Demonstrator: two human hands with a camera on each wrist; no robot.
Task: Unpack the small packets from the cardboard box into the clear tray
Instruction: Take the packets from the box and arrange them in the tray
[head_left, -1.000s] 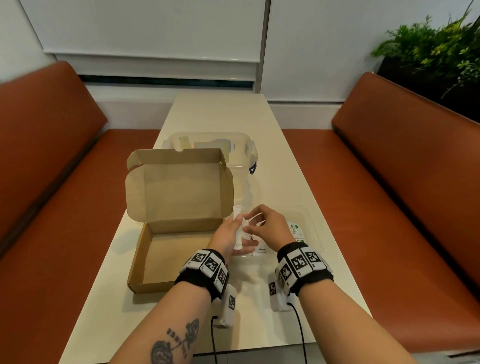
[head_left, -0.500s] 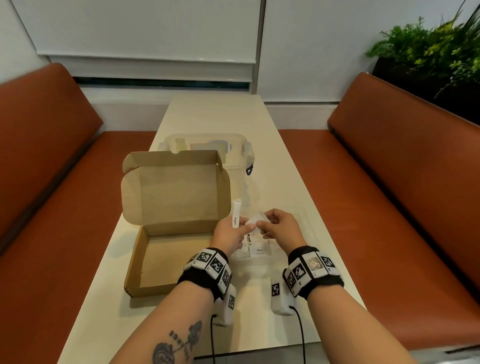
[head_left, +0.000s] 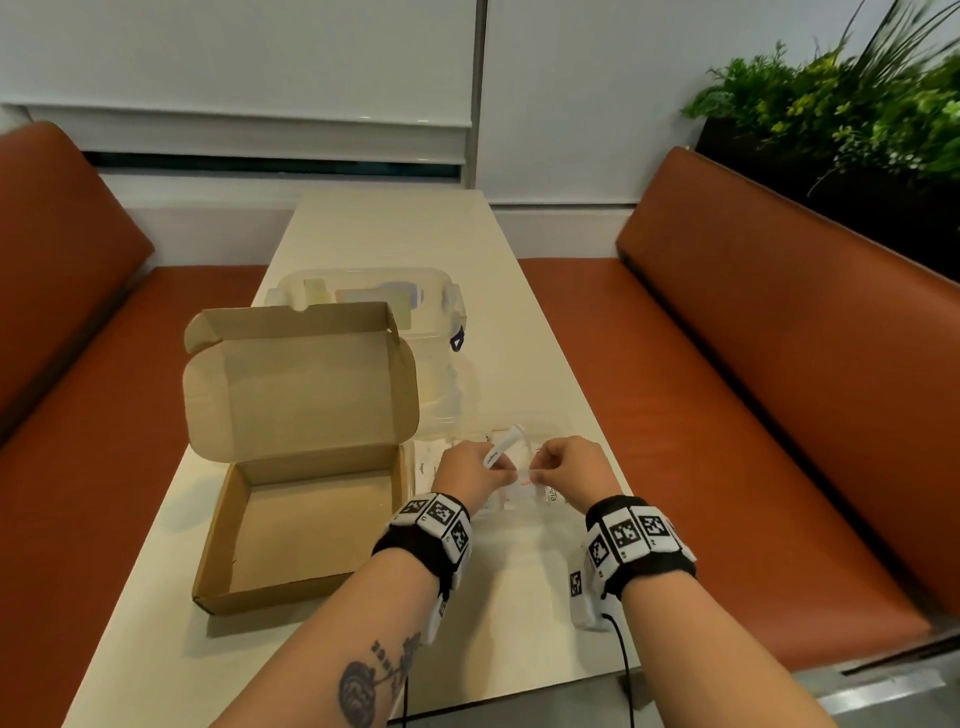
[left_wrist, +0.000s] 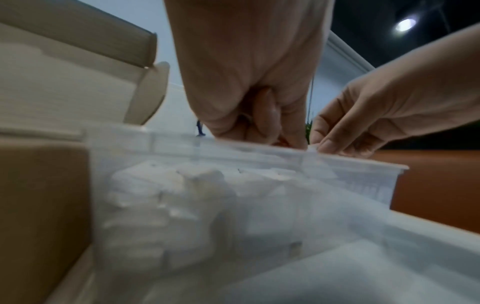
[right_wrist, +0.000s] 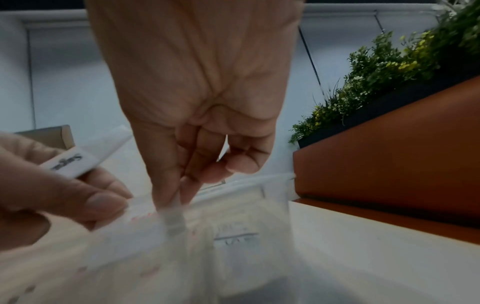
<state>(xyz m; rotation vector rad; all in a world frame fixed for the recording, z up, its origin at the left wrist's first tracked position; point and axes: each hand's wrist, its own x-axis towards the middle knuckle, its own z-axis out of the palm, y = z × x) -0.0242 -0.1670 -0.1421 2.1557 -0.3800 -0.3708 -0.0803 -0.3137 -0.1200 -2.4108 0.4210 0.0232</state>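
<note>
Both hands work over the clear tray (head_left: 558, 422), which sits on the table (head_left: 395, 228) just right of the open box (head_left: 291, 525). The left hand (head_left: 470, 470) has its fingers curled round a slim white stick packet (head_left: 501, 449), which juts up and away from the fist, and its thumb also pinches the left end of a flat white packet (head_left: 524, 475). The right hand (head_left: 569, 467) pinches the right end of that same flat packet between thumb and fingertips, so it hangs stretched between the two hands just above the tray. More white packets (left_wrist: 182, 197) already lie piled in the tray; the box floor looks bare from the head view, so the unpacking seems close to done.

The main risk is probably the double load in the left hand: if its thumb lets go of the flat packet carelessly, the stick may slip from the curled fingers too and drop outside the tray, toward the box or the table. Pulling from both ends could also tear the thin packet. The tray is light and already heaped on its left side, so a dropped packet may slide off the pile, or a knock from either wrist may shove the tray toward the table's right edge, which lies near.
</note>
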